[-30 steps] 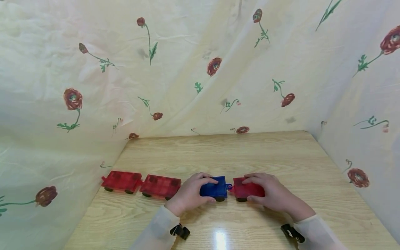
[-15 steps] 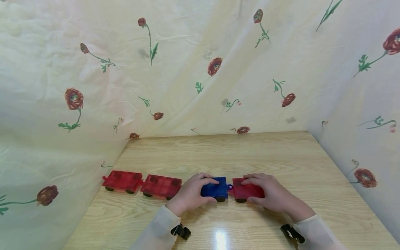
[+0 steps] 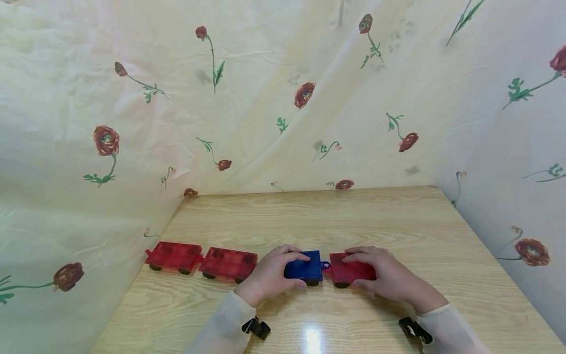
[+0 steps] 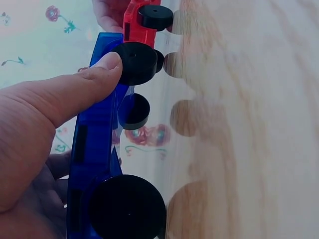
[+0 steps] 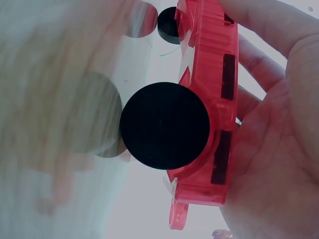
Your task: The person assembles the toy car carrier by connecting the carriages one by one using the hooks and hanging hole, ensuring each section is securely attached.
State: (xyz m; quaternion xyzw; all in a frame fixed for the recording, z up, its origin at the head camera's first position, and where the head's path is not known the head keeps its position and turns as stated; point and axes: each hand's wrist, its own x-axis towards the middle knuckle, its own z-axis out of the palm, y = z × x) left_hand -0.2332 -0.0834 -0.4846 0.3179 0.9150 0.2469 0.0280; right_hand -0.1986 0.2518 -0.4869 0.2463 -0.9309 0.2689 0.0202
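In the head view, my left hand grips a blue toy train car from its left end. The left wrist view shows the thumb pressing its side by a black wheel. Across from it, my right hand holds a red toy train car, thumb in front and fingers over the top. A blue ring coupler meets the red car's left end; whether the two are hooked together I cannot tell. Seen from the right wrist, a red loop sticks out at the red car's near end, beside the palm.
Two more red cars, one farther left and one near my left hand, stand in line on the wooden table. Flowered cloth hangs behind the table and along both sides.
Both hands keep their hold and the cars stay nearly in place. At the right side, the flower pattern of the cloth has shifted to the right.
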